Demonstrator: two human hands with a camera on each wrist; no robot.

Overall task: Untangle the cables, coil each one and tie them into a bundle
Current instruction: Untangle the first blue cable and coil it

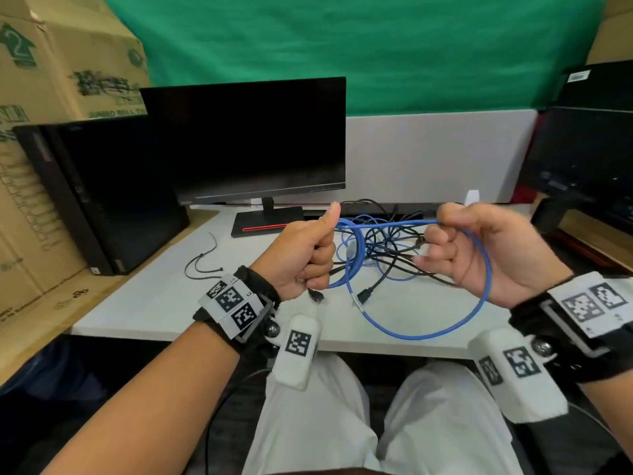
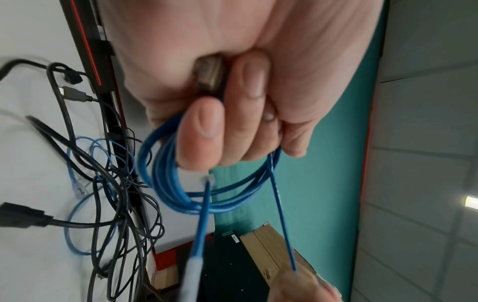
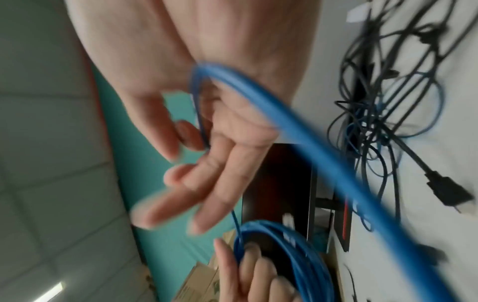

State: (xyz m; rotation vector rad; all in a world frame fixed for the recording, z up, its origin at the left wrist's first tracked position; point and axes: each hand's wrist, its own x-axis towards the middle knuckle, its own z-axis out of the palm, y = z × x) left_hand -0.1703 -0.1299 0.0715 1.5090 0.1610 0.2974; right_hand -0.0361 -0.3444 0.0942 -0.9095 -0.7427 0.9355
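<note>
Left hand (image 1: 301,255) grip clenched round blue cable (image 1: 387,223) coil; right hand (image 1: 479,248) grip pinches free run, stretched sideways between grips; slack loop hangs under right grip, above surface (image 1: 154,303).

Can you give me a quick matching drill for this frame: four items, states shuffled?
1. blue cable
2. left hand
3. black cables
4. cable ties

A. tangled on the desk
B. lying loose left of the hands
C. strung between both hands
D. grips blue coils

Pairs: 1-C, 2-D, 3-A, 4-B
</note>
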